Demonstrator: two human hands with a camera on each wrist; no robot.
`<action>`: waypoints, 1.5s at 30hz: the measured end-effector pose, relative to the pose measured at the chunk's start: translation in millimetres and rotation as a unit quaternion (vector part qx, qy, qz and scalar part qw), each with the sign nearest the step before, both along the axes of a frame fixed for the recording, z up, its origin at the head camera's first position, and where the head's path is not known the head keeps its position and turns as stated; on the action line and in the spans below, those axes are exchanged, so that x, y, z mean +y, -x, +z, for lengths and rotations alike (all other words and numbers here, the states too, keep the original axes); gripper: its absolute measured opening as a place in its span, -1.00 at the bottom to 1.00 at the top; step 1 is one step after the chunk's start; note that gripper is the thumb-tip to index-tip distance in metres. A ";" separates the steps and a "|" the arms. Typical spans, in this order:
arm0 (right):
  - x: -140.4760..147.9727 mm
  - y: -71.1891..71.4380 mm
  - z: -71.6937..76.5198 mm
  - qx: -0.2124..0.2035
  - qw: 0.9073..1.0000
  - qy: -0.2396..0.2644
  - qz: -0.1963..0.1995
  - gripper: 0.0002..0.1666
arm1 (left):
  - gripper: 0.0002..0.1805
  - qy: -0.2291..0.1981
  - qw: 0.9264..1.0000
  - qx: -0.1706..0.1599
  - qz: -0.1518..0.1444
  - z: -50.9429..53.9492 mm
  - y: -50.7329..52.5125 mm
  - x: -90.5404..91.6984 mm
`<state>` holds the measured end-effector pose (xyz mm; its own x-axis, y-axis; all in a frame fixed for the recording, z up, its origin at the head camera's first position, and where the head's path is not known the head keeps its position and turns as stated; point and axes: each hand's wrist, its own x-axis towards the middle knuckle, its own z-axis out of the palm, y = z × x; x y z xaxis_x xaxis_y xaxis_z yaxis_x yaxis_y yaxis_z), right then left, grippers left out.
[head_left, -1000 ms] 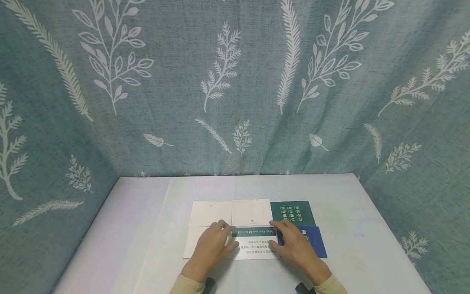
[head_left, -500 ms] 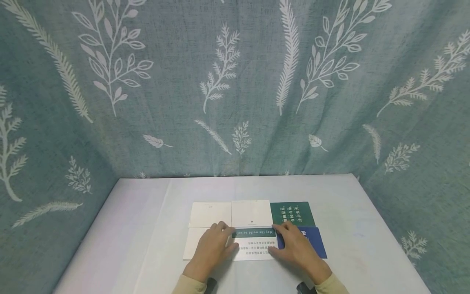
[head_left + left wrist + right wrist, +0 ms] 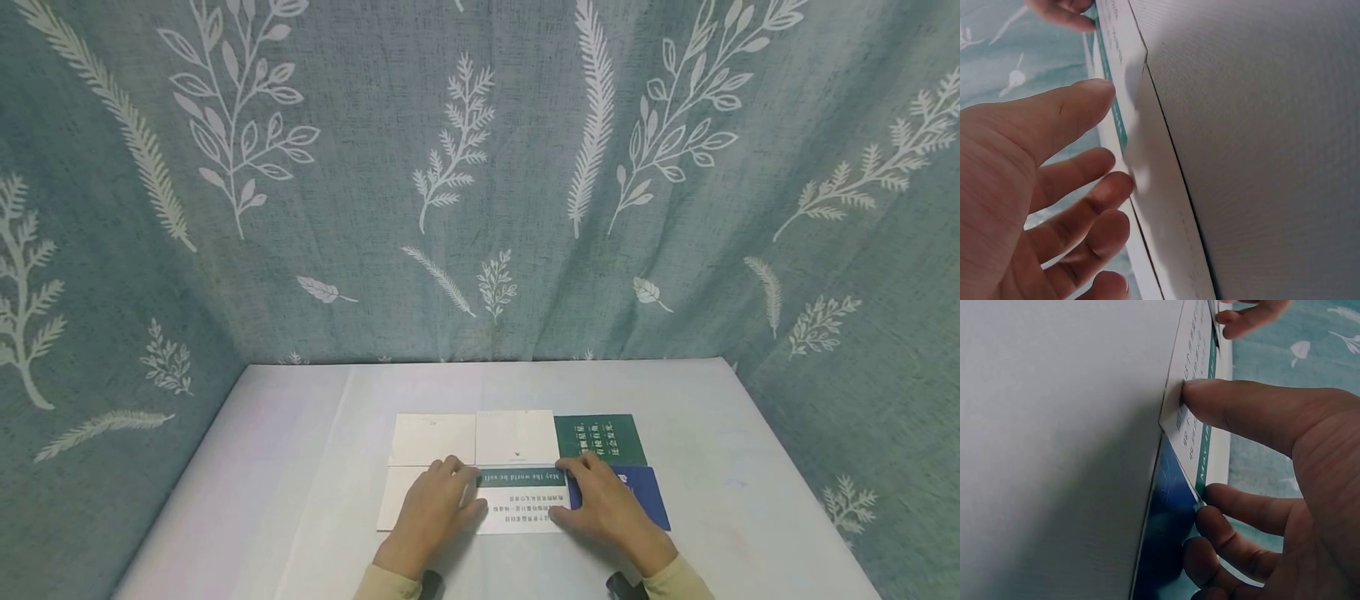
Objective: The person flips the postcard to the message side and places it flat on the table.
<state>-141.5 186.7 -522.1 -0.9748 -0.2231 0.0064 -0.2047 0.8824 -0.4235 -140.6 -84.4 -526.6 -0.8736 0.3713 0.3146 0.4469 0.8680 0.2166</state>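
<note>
**Though my left hand (image 3: pixel 437 506) flanks the white card (image 3: pixel 517 518), my right hand (image 3: pixel 603 506) is nearer**

Left: half-open at its left end, no visible grip; contact unclear. Card: flat, long axis left-right, green band (image 3: pixel 522 477) on far edge, lettering upside down to me. Right: half-open, thumb on its face, index at far right corner, no visible grip.

L hand (image 3: pixel 431 510) & R hand (image 3: pixel 606 508) backs up, thumbs (image 3: pixel 1079 105) spread from fingers (image 3: pixel 1109 192); L contact unclear.

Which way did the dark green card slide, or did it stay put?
No: judged by the table's far edge, the dark green card looks to be just where it was.
</note>
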 end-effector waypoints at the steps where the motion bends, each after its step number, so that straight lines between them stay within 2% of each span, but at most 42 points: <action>1: 0.1 0.9 -0.3 -0.003 1.000 0.002 0.001 -0.15 | -0.58 0.000 1.000 -0.003 0.002 0.5 -0.3 -0.1; 9: -0.4 5.7 -0.3 -0.014 1.000 0.023 0.000 -0.18 | -0.57 0.002 1.000 -0.005 0.012 0.3 -1.2 0.2; 21: 1.9 -0.1 -0.6 -0.013 0.997 0.079 -0.016 -0.13 | -0.50 -0.004 0.999 -0.018 0.043 2.8 -1.9 2.0; 26: 3.1 -2.4 -0.9 -0.015 0.995 0.095 -0.019 -0.12 | -0.54 -0.015 0.999 -0.008 0.050 1.0 -1.0 3.2; 31: 4.6 -5.3 -0.3 -0.014 0.994 0.106 -0.011 -0.14 | -0.61 -0.036 0.997 -0.004 0.073 0.0 -0.7 4.4; 33: 5.3 -6.3 0.2 -0.013 0.994 0.111 -0.006 -0.15 | -0.65 -0.048 0.995 -0.016 0.086 0.0 -1.4 4.3; 36: 6.2 -7.7 0.6 -0.005 0.993 0.114 0.001 -0.15 | -0.71 -0.069 0.992 -0.053 0.095 1.3 -2.4 4.7; 40: 6.3 -9.1 0.1 0.002 0.993 0.116 0.005 -0.14 | -0.76 -0.094 0.986 -0.104 0.093 3.2 -4.0 5.6; 45: 6.0 -10.1 -0.9 0.000 0.993 0.120 0.001 -0.12 | -0.76 -0.117 0.980 -0.137 0.083 3.0 -5.2 6.5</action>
